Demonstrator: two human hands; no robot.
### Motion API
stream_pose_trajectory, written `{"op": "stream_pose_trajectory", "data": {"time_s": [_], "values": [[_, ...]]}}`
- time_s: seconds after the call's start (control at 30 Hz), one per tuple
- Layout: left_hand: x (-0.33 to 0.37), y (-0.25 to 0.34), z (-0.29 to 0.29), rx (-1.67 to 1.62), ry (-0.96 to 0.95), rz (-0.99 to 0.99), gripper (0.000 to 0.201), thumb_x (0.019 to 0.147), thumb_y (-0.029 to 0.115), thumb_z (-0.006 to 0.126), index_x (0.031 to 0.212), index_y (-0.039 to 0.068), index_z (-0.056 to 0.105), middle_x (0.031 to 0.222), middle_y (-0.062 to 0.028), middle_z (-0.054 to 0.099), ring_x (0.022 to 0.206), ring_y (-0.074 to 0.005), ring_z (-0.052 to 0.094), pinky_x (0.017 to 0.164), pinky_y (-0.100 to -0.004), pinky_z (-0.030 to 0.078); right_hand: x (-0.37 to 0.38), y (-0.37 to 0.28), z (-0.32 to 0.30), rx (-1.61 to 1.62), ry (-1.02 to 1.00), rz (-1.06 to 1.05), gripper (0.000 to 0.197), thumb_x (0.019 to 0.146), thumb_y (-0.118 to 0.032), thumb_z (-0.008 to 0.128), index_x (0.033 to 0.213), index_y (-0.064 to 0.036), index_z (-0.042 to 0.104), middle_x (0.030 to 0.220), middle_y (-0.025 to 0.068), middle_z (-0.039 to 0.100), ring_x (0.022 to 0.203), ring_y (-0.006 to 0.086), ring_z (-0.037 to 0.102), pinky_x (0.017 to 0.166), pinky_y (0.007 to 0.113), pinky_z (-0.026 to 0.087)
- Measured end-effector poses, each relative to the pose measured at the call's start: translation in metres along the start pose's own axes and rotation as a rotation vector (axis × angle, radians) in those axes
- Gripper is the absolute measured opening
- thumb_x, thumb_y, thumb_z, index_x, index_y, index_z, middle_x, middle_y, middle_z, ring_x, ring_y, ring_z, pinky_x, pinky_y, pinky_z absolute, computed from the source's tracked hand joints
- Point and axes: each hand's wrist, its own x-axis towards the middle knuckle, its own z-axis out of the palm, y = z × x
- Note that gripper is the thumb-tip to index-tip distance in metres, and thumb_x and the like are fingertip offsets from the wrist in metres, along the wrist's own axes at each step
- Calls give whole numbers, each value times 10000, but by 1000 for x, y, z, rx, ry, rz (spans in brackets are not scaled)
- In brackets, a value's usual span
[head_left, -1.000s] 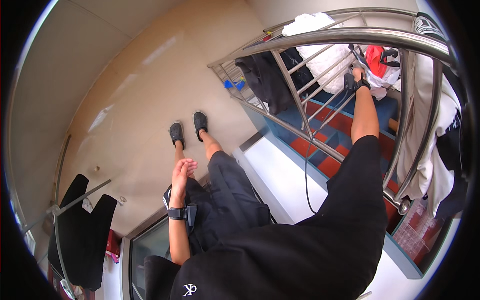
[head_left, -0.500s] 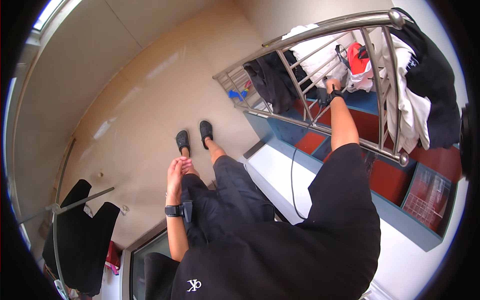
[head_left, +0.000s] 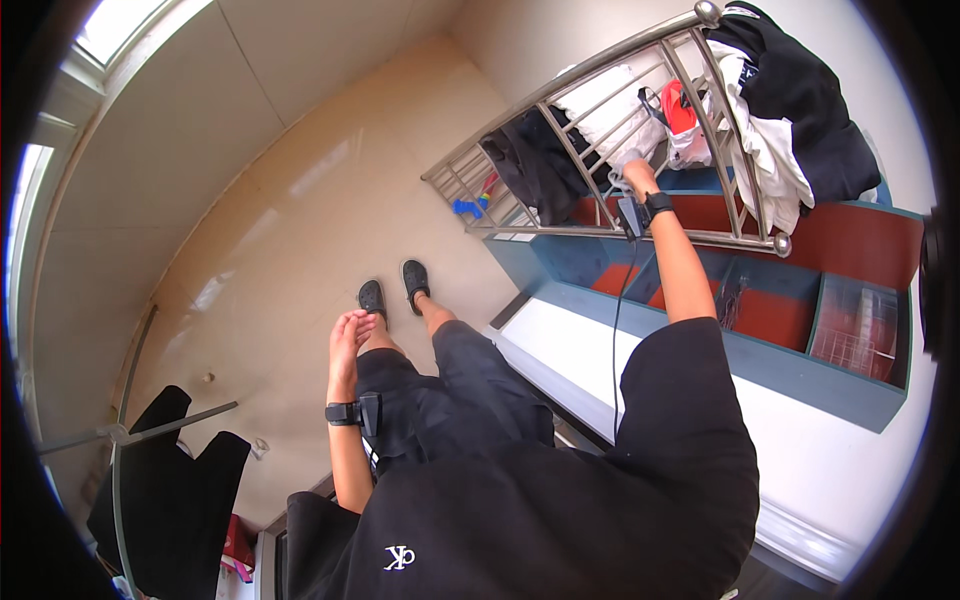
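My right hand (head_left: 640, 178) reaches out to the metal guard rail (head_left: 610, 232) of a raised bunk or rack at the right. Its fingers are closed at a small pale grey, soft-looking thing (head_left: 624, 160) between the bars, whose kind I cannot make out. Close behind it lie a bulky white cloth (head_left: 605, 105) and a red-and-white bag (head_left: 684, 115). My left hand (head_left: 350, 335) hovers over my lap, fingers loosely bent and apart, holding nothing. Each wrist wears a black strap with a small box; a cable (head_left: 616, 350) hangs from the right one.
Dark clothes (head_left: 540, 165) hang over the rail's far end, white and black garments (head_left: 800, 110) over its near end. Beneath runs a blue-grey compartment shelf (head_left: 700, 335) with red insides above a white surface (head_left: 770, 450). A drying stand with black clothing (head_left: 170, 500) stands lower left.
The view has turned, so the rail sits higher and further left. My right hand remains at the bars, with the grey thing now at its fingertips. My left hand has barely moved.
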Motion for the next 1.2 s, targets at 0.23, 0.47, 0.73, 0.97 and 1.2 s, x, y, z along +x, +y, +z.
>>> {"op": "stream_pose_trajectory", "data": {"time_s": [0.23, 0.47, 0.73, 0.97, 1.2], "values": [[0, -10, -8, 46, -30, -42, 208, 884, 207, 385, 967, 53, 497, 928, -66, 596, 833, -124, 569, 705, -221, 427, -5, -31, 49, 1462, 293, 489, 460, 837, -333, 450, 943, 105, 542, 937, 250, 571, 893, 293, 566, 717, 351, 425], [-2, -4, -3, 93, -21, -45, 215, 887, 215, 383, 972, 52, 495, 939, -71, 593, 848, -133, 568, 717, -225, 424, 37, -54, 56, 786, 118, 653, 382, 809, -248, 471, 946, 102, 542, 998, 261, 544, 955, 364, 525, 805, 379, 408], [5, -1, 8, 62, 24, -76, 228, 891, 227, 379, 983, 48, 487, 949, -79, 590, 863, -140, 564, 726, -230, 424, 76, -19, 54, 822, 113, 562, 315, 789, -209, 434, 782, 66, 588, 751, 208, 605, 756, 334, 592, 677, 393, 450], [17, -13, 20, 33, 78, -127, 239, 889, 238, 385, 991, 47, 486, 945, -79, 590, 858, -141, 564, 727, -236, 428, 122, 53, 35, 522, 53, 472, 288, 767, -197, 456, 788, 55, 594, 777, 208, 603, 777, 331, 590, 688, 390, 452], [33, -25, 53, -43, 159, -157, 247, 889, 238, 381, 1005, 45, 484, 950, -89, 589, 861, -144, 565, 731, -236, 431, 180, 121, 23, 286, -2, 386, 264, 745, -185, 479, 794, 45, 600, 803, 208, 601, 798, 328, 587, 698, 388, 453]]}}
